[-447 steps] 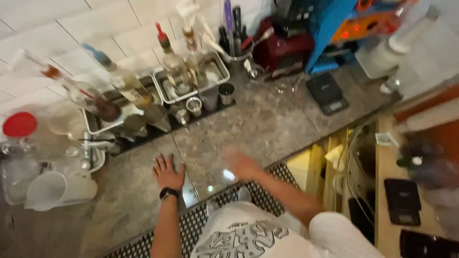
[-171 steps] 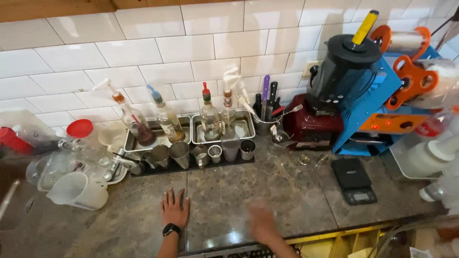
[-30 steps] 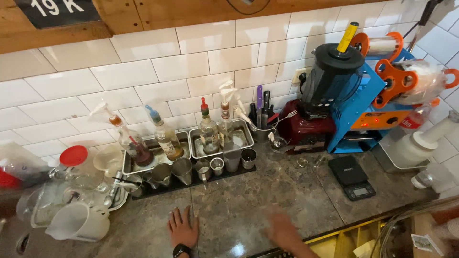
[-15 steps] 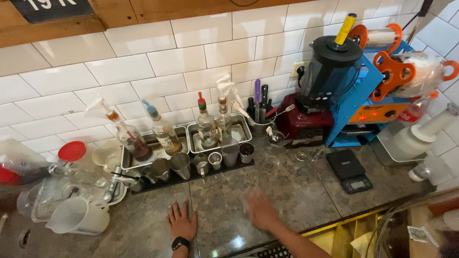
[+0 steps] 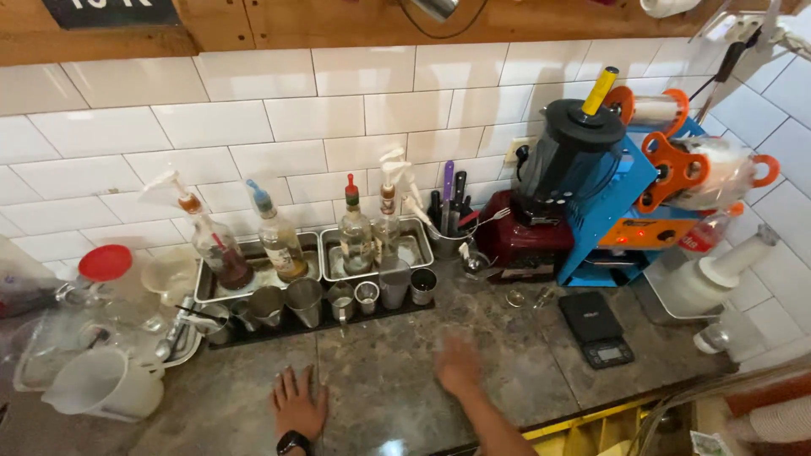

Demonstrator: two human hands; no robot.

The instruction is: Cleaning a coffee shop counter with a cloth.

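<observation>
R hand (image 5: 459, 365) moved fwd toward metal cups (image 5: 338, 300), L hand (image 5: 298, 405) flat, fingers pointing fwd

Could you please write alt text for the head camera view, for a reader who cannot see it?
A person's left hand lies flat, fingers spread, on a dark stone counter, while the right hand, blurred, hovers over it. Behind stand metal cups, pump bottles in steel trays, a red-based blender, a blue machine and a small black scale.
</observation>
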